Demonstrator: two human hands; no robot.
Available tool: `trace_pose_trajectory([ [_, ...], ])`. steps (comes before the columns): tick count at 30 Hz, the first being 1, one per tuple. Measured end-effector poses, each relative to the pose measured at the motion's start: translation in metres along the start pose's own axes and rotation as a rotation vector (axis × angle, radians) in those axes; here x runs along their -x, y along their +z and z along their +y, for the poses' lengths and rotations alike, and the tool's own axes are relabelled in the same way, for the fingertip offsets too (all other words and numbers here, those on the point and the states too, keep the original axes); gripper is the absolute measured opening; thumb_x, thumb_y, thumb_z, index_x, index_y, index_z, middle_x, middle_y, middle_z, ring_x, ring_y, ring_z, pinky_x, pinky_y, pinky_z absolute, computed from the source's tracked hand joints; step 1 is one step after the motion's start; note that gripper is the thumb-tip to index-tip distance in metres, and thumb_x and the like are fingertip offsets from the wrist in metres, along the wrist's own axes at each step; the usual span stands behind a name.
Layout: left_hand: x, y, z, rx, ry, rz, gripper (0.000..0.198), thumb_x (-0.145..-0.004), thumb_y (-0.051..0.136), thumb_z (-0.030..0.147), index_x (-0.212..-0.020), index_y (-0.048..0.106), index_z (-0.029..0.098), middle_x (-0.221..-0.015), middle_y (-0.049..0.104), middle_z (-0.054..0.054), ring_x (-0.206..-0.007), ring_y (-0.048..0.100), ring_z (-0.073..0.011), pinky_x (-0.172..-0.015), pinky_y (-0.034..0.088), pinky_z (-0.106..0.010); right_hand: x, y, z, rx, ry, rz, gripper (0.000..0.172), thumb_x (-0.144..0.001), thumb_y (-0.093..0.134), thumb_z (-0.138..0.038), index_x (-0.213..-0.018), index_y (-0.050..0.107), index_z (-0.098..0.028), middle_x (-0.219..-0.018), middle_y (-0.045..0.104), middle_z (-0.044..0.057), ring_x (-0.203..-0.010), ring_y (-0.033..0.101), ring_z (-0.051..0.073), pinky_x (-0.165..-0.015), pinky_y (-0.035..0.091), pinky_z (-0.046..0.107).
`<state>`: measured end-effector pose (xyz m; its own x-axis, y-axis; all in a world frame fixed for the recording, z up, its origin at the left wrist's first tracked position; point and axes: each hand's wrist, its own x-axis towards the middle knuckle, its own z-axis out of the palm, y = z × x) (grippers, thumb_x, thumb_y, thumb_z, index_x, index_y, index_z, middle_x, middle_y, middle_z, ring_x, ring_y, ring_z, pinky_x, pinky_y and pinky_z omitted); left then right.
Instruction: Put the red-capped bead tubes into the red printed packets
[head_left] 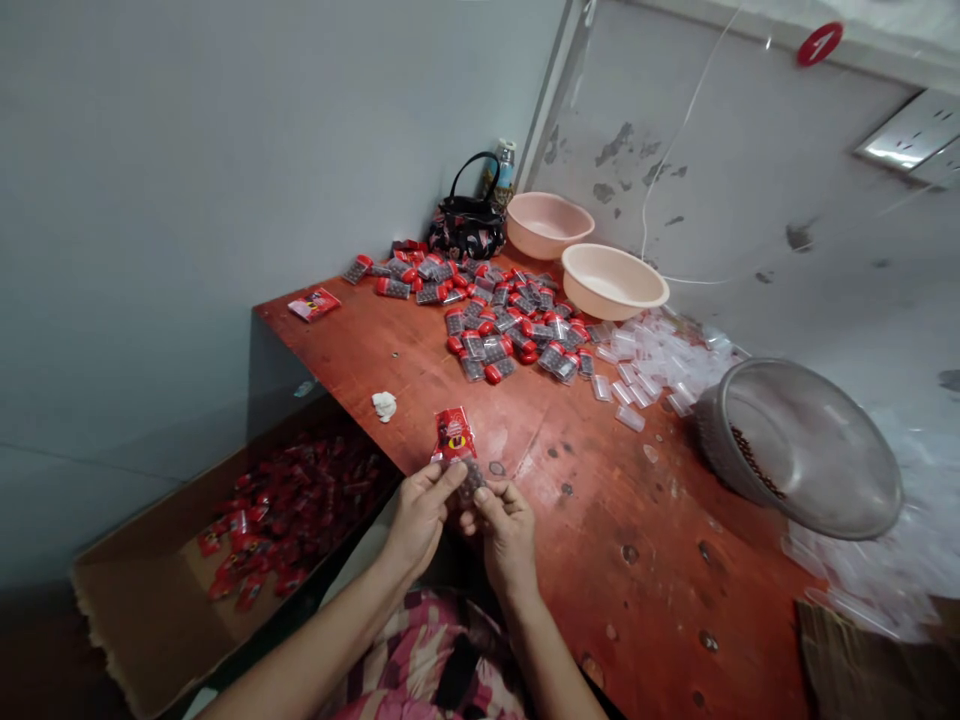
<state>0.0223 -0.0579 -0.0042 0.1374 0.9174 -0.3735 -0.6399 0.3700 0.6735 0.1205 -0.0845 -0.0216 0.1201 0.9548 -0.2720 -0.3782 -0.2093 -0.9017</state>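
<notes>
My left hand [418,515] and my right hand [506,520] meet at the near edge of a red-brown wooden table [600,500]. Together they pinch a small clear packet with a red printed header card [456,445], held upright just above the table. Both hands have their fingers closed on it. Further back lies a heap of small clear vials with red caps [487,310]. To its right is a spread of empty clear plastic cases [649,365].
A cardboard box [225,540] with several finished red packets stands on the floor at left. Two pink basins [611,280] and a black handbag [466,225] sit at the far corner. A metal sieve bowl [802,445] leans at right. A white scrap [384,404] and a red card [315,303] lie on the table.
</notes>
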Motion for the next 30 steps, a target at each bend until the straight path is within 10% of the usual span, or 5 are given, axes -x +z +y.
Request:
trace_pose_trajectory([
  [17, 0.006, -0.015, 0.003, 0.072, -0.021, -0.021, 0.016, -0.068, 0.064, 0.024, -0.066, 0.061, 0.009, -0.062, 0.061, -0.003, -0.055, 0.054, -0.0108, -0.057, 0.044, -0.024, -0.025, 0.013, -0.001, -0.021, 0.099, -0.160, 0.024, -0.061, 0.070, -0.024, -0.066, 0.048, -0.016, -0.041, 0.056, -0.006, -0.032, 0.048, 0.007, -0.036, 0.036, 0.015],
  [22, 0.018, -0.058, 0.021, 0.209, 0.152, 0.292, 0.028, -0.075, 0.055, 0.038, -0.090, 0.059, 0.015, -0.100, 0.064, -0.011, -0.091, 0.059, -0.0214, -0.076, 0.048, -0.032, -0.023, 0.023, -0.012, 0.044, 0.066, -0.203, 0.020, -0.062, 0.069, -0.023, -0.068, 0.051, -0.016, -0.048, 0.059, -0.005, -0.038, 0.052, 0.008, -0.039, 0.039, 0.016],
  [26, 0.025, -0.071, 0.017, -0.142, 0.110, 0.377, 0.038, -0.072, 0.058, 0.038, -0.103, 0.056, 0.017, -0.099, 0.065, -0.014, -0.084, 0.063, -0.0249, -0.069, 0.050, -0.037, -0.027, 0.009, -0.019, 0.139, 0.015, -0.104, 0.019, -0.072, 0.061, -0.030, -0.066, 0.051, -0.015, -0.053, 0.060, -0.003, -0.040, 0.051, 0.007, -0.039, 0.038, 0.016],
  [30, -0.001, -0.053, 0.015, -0.792, 0.487, 0.149, 0.037, -0.066, 0.065, 0.031, -0.102, 0.063, 0.025, -0.117, 0.057, -0.007, -0.111, 0.047, -0.0268, -0.099, 0.028, -0.040, -0.030, -0.002, -0.020, 0.215, -0.011, -0.110, 0.020, -0.076, 0.057, -0.033, -0.068, 0.052, -0.015, -0.057, 0.059, -0.002, -0.042, 0.050, 0.006, -0.041, 0.038, 0.016],
])
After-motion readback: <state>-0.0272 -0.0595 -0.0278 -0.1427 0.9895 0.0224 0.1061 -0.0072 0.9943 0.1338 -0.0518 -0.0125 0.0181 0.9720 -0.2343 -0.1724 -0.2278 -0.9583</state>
